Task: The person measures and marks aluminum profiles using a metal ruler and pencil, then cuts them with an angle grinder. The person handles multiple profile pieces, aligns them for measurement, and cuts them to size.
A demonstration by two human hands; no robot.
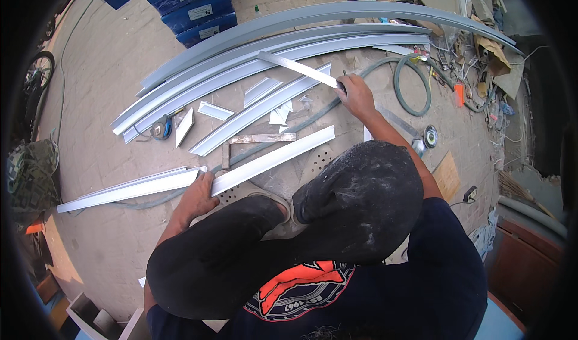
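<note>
My left hand (198,195) is closed on the near end of a white channelled profile (277,157), which slants up to the right above my shoes. Its fingers also lie close to the mitred end of another white profile (132,188) on the left. In my right hand (357,94), raised over the right knee, is a flat silvery strip (298,67) pointing up and left. A dark piece shows at the grip, but the fingers partly hide it. Between the hands lies a worn L-shaped metal square (262,139). Beyond it rests a mitred grey-white profile (262,110).
Long grey profiles (289,30) curve across the far side. Small offcuts (215,110) and a tape measure (161,128) lie left of centre. A grey hose (397,90) loops at right, near an angle grinder (428,137). Blue boxes (195,12) stand behind; debris (481,57) heaps far right.
</note>
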